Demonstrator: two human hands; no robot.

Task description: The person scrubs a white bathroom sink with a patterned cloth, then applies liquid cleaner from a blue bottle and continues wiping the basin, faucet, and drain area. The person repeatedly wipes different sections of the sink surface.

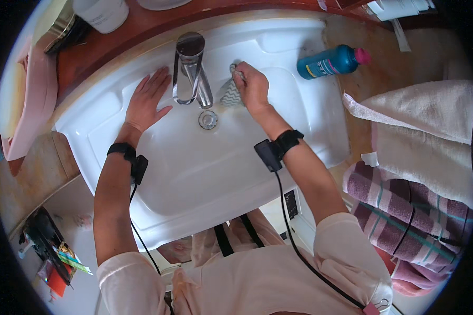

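Note:
My right hand [254,86] is closed around a grey-and-white zigzag-patterned cloth [231,95], pressed to the back of the white sink [189,178] just right of the faucet. Most of the cloth hangs below my fingers; part of it is hidden in my grip. My left hand [148,102] lies flat on the sink's back left surface, fingers stretched out and thumb apart, holding nothing. Between my hands stands the chrome faucet [193,73], its loop handle toward my left hand. Below the spout, the round metal drain [207,119] shows in the basin.
A teal bottle with a pink cap [333,62] lies on the sink's right back corner. Towels [420,121] hang at the right. A pink container [34,100] and a white jar [102,13] stand at the left and back. Cables run from both my wristbands.

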